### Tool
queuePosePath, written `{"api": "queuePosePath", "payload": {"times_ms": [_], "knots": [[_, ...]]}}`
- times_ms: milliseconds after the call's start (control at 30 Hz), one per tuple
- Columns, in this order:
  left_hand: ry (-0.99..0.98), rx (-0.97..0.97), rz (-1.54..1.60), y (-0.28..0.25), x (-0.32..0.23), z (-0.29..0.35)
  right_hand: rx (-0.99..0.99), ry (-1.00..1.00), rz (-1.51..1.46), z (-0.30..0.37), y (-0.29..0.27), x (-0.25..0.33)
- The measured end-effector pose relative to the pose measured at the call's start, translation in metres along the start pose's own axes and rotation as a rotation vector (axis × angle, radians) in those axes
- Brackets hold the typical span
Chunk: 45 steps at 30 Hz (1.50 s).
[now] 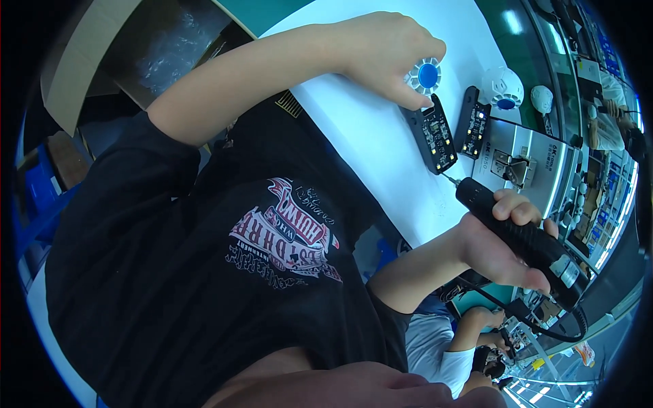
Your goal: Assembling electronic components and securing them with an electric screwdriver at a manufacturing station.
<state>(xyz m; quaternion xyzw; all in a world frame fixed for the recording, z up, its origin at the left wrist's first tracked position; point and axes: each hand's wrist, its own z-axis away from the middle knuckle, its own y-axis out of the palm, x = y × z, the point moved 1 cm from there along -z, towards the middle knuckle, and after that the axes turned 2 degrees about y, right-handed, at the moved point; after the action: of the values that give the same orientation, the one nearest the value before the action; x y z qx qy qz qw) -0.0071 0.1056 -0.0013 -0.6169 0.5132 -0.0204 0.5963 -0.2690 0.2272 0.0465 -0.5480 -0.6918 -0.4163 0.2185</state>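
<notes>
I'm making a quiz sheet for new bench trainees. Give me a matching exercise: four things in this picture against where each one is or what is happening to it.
Things:
1. black electric screwdriver
2. white dish with blue centre
3. black circuit-board strip nearer the person
4. white dome with blue cap

States:
A. steadied by the left hand
B. gripped in the right hand
C. lying just beside the left hand's fingers
D. standing untouched, farther along the white table

Pairs: 1-B, 2-C, 3-A, 4-D
</notes>
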Motion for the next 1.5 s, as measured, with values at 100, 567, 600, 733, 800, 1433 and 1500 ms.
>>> {"api": "queuePosePath", "payload": {"times_ms": [100, 567, 600, 733, 800, 1433, 1500], "knots": [[0.021, -0.017, -0.025, 0.003, 0.000, -0.002, 0.030, 0.023, -0.040, 0.000, 0.004, -0.006], [0.141, -0.063, 0.007, 0.030, 0.003, 0.003, -0.447, -0.415, 0.866, -0.082, 0.017, 0.007], [0.143, -0.049, 0.029, 0.031, 0.001, 0.004, -0.457, -0.360, 0.796, -0.085, 0.010, 0.006], [0.126, -0.009, 0.033, 0.029, 0.001, 0.003, -0.367, -0.174, 0.478, -0.073, -0.005, 0.005], [0.121, -0.011, 0.028, 0.029, 0.002, 0.002, -0.169, -0.048, 0.140, -0.061, -0.006, 0.005], [0.130, -0.006, 0.038, 0.027, -0.001, 0.001, -0.165, -0.025, 0.129, -0.031, 0.042, -0.034], [0.136, -0.013, 0.032, 0.028, 0.000, -0.001, -0.155, -0.017, 0.118, -0.033, 0.041, -0.039]]}}
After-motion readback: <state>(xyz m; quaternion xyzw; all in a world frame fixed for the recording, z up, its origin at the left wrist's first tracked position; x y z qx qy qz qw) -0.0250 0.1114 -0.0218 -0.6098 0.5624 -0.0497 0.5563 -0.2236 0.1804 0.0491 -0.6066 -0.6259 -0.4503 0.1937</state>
